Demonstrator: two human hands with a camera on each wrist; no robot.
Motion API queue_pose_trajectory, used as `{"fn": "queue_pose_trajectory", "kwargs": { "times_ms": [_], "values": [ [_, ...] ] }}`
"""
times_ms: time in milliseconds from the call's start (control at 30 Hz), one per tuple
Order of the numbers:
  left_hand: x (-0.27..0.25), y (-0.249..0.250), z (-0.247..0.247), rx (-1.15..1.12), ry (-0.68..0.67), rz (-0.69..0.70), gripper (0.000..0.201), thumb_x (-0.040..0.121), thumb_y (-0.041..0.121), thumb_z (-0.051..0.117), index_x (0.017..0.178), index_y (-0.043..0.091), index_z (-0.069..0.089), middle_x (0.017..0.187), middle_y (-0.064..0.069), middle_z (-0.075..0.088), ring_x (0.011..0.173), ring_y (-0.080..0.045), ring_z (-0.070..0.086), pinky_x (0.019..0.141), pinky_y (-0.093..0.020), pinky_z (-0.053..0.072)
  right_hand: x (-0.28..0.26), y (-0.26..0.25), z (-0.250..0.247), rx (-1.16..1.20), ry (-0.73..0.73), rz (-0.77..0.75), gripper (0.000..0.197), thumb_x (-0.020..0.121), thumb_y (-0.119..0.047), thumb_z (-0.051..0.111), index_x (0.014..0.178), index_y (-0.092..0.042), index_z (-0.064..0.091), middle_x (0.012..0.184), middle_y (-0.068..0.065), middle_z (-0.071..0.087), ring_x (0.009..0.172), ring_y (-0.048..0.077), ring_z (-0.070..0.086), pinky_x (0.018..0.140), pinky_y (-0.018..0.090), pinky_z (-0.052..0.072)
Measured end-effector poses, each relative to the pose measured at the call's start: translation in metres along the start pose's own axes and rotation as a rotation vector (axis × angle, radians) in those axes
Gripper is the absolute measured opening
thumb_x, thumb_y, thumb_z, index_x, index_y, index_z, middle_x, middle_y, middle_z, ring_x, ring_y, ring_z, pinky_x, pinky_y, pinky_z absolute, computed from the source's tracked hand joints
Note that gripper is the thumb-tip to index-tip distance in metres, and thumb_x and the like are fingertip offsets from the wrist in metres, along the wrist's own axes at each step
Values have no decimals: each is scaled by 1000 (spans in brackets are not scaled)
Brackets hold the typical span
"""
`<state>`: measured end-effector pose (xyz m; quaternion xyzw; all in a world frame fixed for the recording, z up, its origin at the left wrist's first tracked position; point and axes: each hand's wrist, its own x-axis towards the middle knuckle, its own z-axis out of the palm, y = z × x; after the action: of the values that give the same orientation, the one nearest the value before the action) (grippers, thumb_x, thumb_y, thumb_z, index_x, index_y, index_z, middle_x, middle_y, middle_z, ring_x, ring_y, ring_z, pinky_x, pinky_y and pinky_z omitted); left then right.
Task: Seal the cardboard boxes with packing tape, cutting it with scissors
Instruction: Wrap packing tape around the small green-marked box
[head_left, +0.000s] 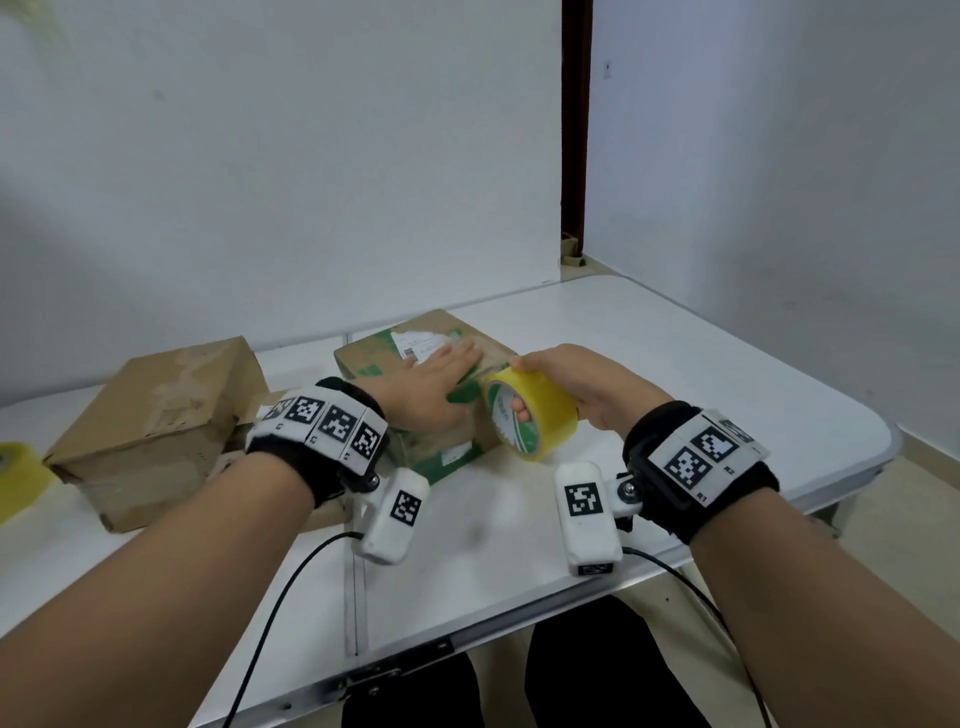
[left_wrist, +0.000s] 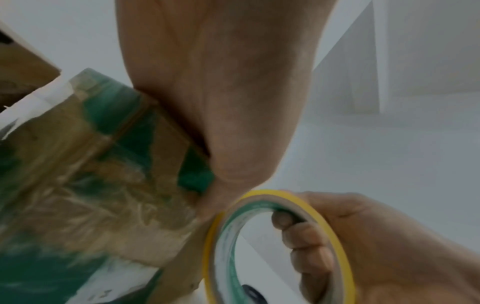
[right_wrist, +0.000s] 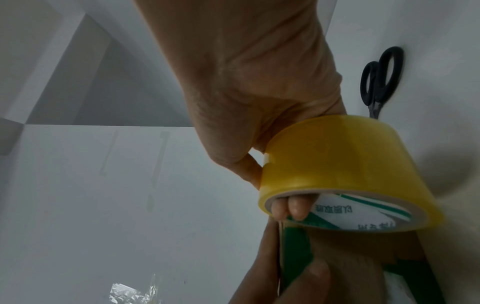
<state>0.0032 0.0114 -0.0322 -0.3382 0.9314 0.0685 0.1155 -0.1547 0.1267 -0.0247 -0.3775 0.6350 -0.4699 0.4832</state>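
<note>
The right hand (head_left: 576, 384) gripped the yellow tape roll (head_left: 530, 415), fingers hooked through its core and thumb over the outer turn, and held the roll against the near right edge of the green-printed box (head_left: 415, 364). The left hand (head_left: 431, 389) lay flat and open on top of that box, fingers straight, pressing the lid down just beside the roll. In the right wrist view a strip of tape seemed to run from the roll down to the box under the left thumb, though its exact end was hard to make out. The box sat on the white counter (head_left: 675, 364); a plain brown box (head_left: 156, 421) stood to its left, near but apart, and a second roll (head_left: 18, 483) lay further left at the counter's edge. The scissors (right_wrist: 380, 80) lay on the counter beyond the roll, away from the box, seen only from the right wrist. The risk from here, as I judged it, was the strip folding onto itself or wrinkling if the roll were pulled at an angle. The light box could also slide if the flat hand eased off. Reaching for the scissors would mean freeing a hand, which could let the tape slacken.
</note>
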Motion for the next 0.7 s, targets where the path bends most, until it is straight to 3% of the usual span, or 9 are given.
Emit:
{"fn": "queue_pose_trajectory", "kwargs": {
  "times_ms": [67,167,233,267,333,400,467,567,700],
  "values": [
    [1,2,6,50,87,13,75,100,40,40,154,22,-9,161,6,-14,149,-12,-7,121,-45,-1,1,2,1,-5,0,-1,25,100,-22,48,98,-1,60,55,5,66,44,13,61,45,17,51],
    [7,9,17,44,265,0,71,100,39,44,155,25,1,162,8,-3,149,-11,2,122,-43,6,-1,3,2,-48,36,-3,23,100,-24,49,86,-8,59,59,3,65,49,12,60,41,15,48],
    [9,9,18,-9,315,-1,66,99,37,46,154,28,11,162,6,10,148,-16,15,120,-43,17,-1,3,2,-41,48,-19,25,99,-25,50,88,-5,61,61,5,65,49,14,60,43,15,48],
    [9,8,17,-45,340,1,61,99,34,47,153,31,19,159,4,22,144,-20,28,115,-42,27,0,2,1,-23,47,-40,28,99,-25,50,92,-1,63,61,7,66,48,15,60,47,17,50],
    [9,8,13,-78,424,24,49,97,27,46,144,36,35,140,1,52,121,-26,53,93,-36,44,3,-1,-1,21,44,-90,33,97,-28,51,96,3,64,66,12,67,50,18,60,57,24,52],
    [7,14,12,-66,459,36,41,95,20,44,133,36,42,121,1,62,107,-25,60,80,-33,46,3,-8,-3,58,31,-117,33,98,-27,50,96,3,63,70,13,67,50,18,59,56,24,52],
    [6,16,11,-40,365,-23,45,92,21,44,134,34,40,129,-1,57,115,-27,56,89,-42,48,5,-12,-4,76,7,-111,32,98,-27,49,100,3,61,73,13,68,49,18,59,51,21,51],
    [0,7,9,28,196,-165,67,84,43,48,146,44,22,158,8,20,142,-32,23,105,-68,26,4,-7,-5,49,-26,-67,26,97,-28,53,99,-3,61,73,11,69,53,19,61,53,23,52],
    [-12,-4,18,-46,238,-145,67,95,35,50,152,37,14,162,3,10,145,-35,13,120,-46,11,7,11,-2,-50,15,-62,23,96,-35,54,101,-14,60,82,4,69,59,12,66,54,21,52]
  ]
}}
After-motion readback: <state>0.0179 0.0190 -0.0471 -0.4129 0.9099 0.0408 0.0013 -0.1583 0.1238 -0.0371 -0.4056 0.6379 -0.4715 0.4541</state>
